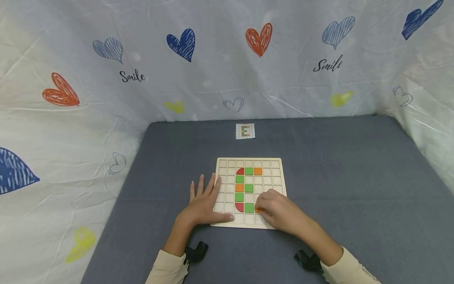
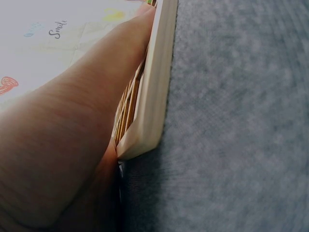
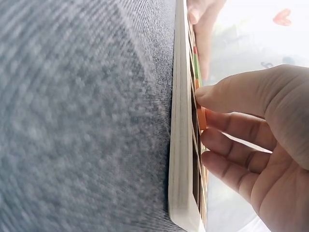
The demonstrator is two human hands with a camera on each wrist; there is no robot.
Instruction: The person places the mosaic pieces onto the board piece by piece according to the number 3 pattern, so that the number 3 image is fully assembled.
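Observation:
A square wooden grid board (image 1: 276,181) lies on the grey table. Red, green and orange tiles sit in several of its cells, including a rounded red tile (image 1: 239,207) and a green tile (image 1: 249,208) in the lower row. My left hand (image 1: 201,206) rests at the board's left side with its fingers spread, the thumb along the near edge. Beside that green tile, my right hand (image 1: 281,210) pinches an orange tile (image 3: 202,118) between thumb and fingers, low at the grid. Those fingers partly cover the tile in the head view.
Beyond the board, a small card (image 1: 245,131) printed with a coloured grid pattern lies near the table's (image 1: 177,150) far edge. A white cloth (image 1: 213,79) with hearts hangs behind and at the sides. Black straps with mounts (image 1: 196,252) are on both wrists.

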